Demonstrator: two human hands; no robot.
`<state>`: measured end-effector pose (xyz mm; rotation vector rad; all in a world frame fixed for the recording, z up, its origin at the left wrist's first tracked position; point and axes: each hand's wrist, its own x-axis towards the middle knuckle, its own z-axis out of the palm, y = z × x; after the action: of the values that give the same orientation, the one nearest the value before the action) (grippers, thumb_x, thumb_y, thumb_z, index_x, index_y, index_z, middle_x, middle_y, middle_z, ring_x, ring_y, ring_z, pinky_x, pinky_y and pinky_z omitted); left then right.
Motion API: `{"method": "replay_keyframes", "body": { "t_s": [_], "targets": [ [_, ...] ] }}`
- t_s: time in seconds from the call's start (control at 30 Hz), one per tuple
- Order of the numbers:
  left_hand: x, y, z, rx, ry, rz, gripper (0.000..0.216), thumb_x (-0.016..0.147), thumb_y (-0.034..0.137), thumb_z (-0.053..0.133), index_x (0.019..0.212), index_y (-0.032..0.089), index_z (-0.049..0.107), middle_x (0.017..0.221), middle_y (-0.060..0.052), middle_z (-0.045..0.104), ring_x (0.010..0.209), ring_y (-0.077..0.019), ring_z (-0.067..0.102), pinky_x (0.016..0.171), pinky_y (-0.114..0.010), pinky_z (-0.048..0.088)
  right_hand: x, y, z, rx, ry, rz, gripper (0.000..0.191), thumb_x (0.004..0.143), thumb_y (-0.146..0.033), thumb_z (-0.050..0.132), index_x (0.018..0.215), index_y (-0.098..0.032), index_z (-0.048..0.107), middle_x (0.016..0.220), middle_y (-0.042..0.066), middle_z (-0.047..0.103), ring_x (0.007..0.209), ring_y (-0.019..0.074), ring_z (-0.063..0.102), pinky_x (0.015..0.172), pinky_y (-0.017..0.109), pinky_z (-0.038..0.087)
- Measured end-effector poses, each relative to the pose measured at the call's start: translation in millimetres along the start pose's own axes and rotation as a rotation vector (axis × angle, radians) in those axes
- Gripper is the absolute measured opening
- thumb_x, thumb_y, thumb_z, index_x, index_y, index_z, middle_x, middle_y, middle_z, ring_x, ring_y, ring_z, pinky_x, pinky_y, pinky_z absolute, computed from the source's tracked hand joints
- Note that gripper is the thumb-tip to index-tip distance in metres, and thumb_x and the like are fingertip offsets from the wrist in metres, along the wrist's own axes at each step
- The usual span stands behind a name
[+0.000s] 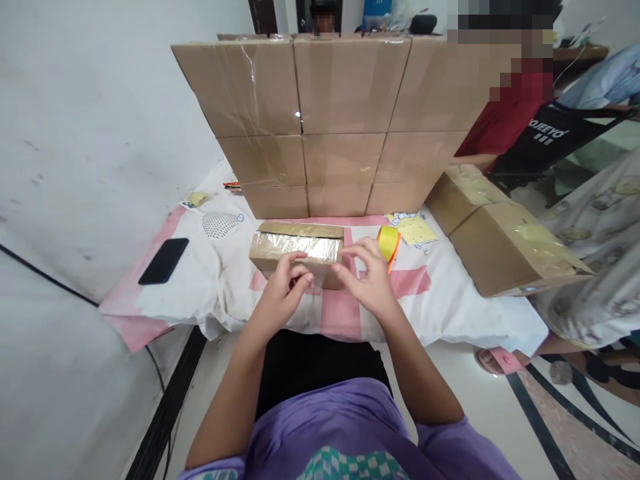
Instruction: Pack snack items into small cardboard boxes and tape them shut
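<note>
Taped box (297,248) just beyond left hand (281,292) and right hand (369,279), half-curled fingertips on it.

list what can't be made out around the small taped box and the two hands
Head view: the near face of the small taped box, covered by the left hand and right hand.
Head view: whether the fingers pinch tape or only press, too small and blurred.
Head view: part of the yellow tape roll, behind the right hand.
Head view: whatever lies behind the stacked cartons, which block it.
</note>
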<state>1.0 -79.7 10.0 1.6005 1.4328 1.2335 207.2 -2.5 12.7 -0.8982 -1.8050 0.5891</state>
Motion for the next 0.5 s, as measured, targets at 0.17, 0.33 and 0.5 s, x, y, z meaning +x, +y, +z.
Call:
{"method": "replay_keyframes", "body": {
  "t_s": [0.17, 0.33, 0.5],
  "targets": [
    [-8, 8, 9, 0.167, 0.117, 0.115, 0.03, 0.101, 0.035, 0.054, 0.128, 0.022, 0.05, 0.111, -0.007, 0.076, 0.098, -0.02, 0.075, 0.081, -0.031, 0.053, 27, -44, 9, 0.07, -0.41, -0.267, 0.005, 0.095, -0.021, 0.063, 0.092, -0.022, 0.067, 0.097, 0.005, 0.06, 0.102, 0.0235, 0.056, 0.09, 0.04, 0.048],
    [-14, -1, -3, 0.19, 0.25, -0.105, 0.046, 0.1, 0.043, 0.057, 0.136, 0.017, 0.048, 0.078, -0.002, 0.076, 0.078, -0.0201, 0.074, 0.075, -0.031, 0.053, 53, -45, -3, 0.012, -0.318, -0.239, 0.011, 0.096, -0.022, 0.061, 0.086, -0.022, 0.066, 0.098, 0.005, 0.062, 0.104, 0.0249, 0.054, 0.096, 0.044, 0.044],
    [-11, -8, -12, 0.398, 0.393, -0.036, 0.047, 0.098, 0.042, 0.059, 0.14, 0.021, 0.053, 0.084, 0.0, 0.075, 0.063, -0.0138, 0.063, 0.067, -0.028, 0.047, 102, -26, 9, 0.06, -0.5, 0.063, 0.013, 0.089, -0.028, 0.067, 0.08, -0.019, 0.071, 0.093, 0.004, 0.066, 0.093, 0.0215, 0.059, 0.085, 0.037, 0.045]
  ]
}}
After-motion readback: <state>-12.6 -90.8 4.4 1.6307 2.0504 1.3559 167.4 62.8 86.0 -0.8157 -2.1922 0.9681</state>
